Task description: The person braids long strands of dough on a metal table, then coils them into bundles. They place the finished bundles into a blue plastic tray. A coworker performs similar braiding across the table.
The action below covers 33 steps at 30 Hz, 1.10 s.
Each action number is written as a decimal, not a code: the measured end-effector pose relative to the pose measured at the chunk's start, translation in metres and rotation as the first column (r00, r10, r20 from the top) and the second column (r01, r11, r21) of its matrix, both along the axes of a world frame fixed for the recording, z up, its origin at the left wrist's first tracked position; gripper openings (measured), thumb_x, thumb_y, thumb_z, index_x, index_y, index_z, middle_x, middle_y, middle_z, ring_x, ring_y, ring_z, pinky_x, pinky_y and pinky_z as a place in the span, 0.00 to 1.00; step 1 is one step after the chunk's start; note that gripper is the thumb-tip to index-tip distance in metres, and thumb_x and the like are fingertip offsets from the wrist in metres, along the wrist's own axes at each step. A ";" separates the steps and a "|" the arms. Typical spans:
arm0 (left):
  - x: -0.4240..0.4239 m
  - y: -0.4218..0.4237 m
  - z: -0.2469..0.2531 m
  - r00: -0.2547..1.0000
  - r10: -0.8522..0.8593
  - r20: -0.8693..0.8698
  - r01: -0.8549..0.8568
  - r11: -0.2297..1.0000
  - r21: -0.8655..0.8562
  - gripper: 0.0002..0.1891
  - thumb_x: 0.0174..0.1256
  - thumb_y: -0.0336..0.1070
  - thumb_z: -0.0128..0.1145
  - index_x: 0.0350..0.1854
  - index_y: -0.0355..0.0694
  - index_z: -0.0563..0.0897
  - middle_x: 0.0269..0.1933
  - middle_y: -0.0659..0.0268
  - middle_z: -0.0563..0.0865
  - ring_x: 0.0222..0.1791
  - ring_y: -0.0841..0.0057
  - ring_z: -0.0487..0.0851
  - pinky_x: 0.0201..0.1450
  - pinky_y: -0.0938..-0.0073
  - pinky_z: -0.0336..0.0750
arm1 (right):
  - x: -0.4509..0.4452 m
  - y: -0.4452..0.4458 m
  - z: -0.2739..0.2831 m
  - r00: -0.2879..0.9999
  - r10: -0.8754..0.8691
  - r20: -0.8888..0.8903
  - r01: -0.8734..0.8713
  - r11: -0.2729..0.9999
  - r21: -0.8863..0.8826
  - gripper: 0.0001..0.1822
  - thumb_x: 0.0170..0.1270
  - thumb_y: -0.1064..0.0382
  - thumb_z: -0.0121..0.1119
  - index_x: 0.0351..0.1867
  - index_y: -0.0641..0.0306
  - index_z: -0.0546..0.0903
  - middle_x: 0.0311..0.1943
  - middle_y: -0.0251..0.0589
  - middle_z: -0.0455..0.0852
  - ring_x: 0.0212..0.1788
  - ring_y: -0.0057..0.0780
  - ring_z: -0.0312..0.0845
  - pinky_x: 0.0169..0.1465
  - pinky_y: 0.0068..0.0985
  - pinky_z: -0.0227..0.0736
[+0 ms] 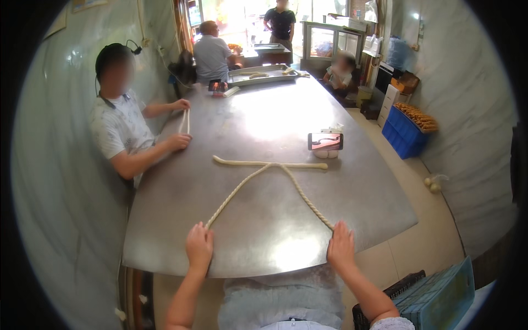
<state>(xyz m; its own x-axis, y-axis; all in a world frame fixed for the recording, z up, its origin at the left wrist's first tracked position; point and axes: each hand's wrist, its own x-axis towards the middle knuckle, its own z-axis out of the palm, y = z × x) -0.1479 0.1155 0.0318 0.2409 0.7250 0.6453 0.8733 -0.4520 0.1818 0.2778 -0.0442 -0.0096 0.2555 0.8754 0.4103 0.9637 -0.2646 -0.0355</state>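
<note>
A long twisted dough rope (232,195) is spread on the metal table in an upside-down V. Its bend lies against a plain, smooth dough strip (243,162) that stretches crosswise. At the near left end of the rope, my left hand (200,246) rests over the dough by the table's front edge. My right hand (342,244) covers the other end in the same way, fingers extended forward. Both rope tips are hidden beneath my hands. The twist looks clear along both legs of the rope.
The metal table (173,231) bears a propped phone (325,141) and, farther off, a tray (264,78) with dough pieces. A co-worker (123,123) at left holds a dough strand (188,121). Right are a blue crate (404,134) of fried twists and a plastic crate (441,295).
</note>
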 end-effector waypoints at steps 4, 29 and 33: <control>0.002 0.047 0.025 0.976 0.218 -0.023 -0.197 0.826 -0.528 0.15 0.75 0.38 0.51 0.57 0.36 0.78 0.65 0.48 0.78 0.65 0.48 0.74 0.65 0.55 0.70 | 0.110 0.064 0.008 0.881 -0.461 -0.104 0.469 0.880 0.076 0.39 0.73 0.44 0.51 0.73 0.75 0.62 0.76 0.61 0.59 0.79 0.51 0.51 0.78 0.58 0.41; -0.045 0.024 0.004 0.974 0.225 0.034 -0.211 0.946 -0.247 0.13 0.74 0.39 0.56 0.48 0.34 0.84 0.50 0.53 0.87 0.54 0.53 0.82 0.60 0.57 0.75 | 0.045 -0.027 -0.004 0.987 -0.103 -0.122 0.091 0.991 -0.098 0.29 0.74 0.60 0.50 0.72 0.73 0.66 0.74 0.61 0.63 0.78 0.50 0.58 0.76 0.56 0.50; -0.068 0.109 -0.002 0.901 0.433 0.034 -0.388 0.837 -0.386 0.19 0.77 0.48 0.49 0.48 0.35 0.82 0.49 0.54 0.83 0.49 0.52 0.79 0.58 0.53 0.72 | 0.172 0.046 -0.016 0.821 -0.570 0.007 0.564 0.814 0.138 0.35 0.73 0.51 0.52 0.74 0.71 0.63 0.74 0.59 0.63 0.77 0.48 0.56 0.77 0.54 0.47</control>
<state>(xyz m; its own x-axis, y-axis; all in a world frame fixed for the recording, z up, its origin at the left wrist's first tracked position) -0.2157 0.2240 0.0295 -0.1899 0.9270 0.3236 0.9265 0.0601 0.3715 0.4496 0.0018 -0.0261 0.6692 0.5222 0.5286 0.6454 -0.7611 -0.0652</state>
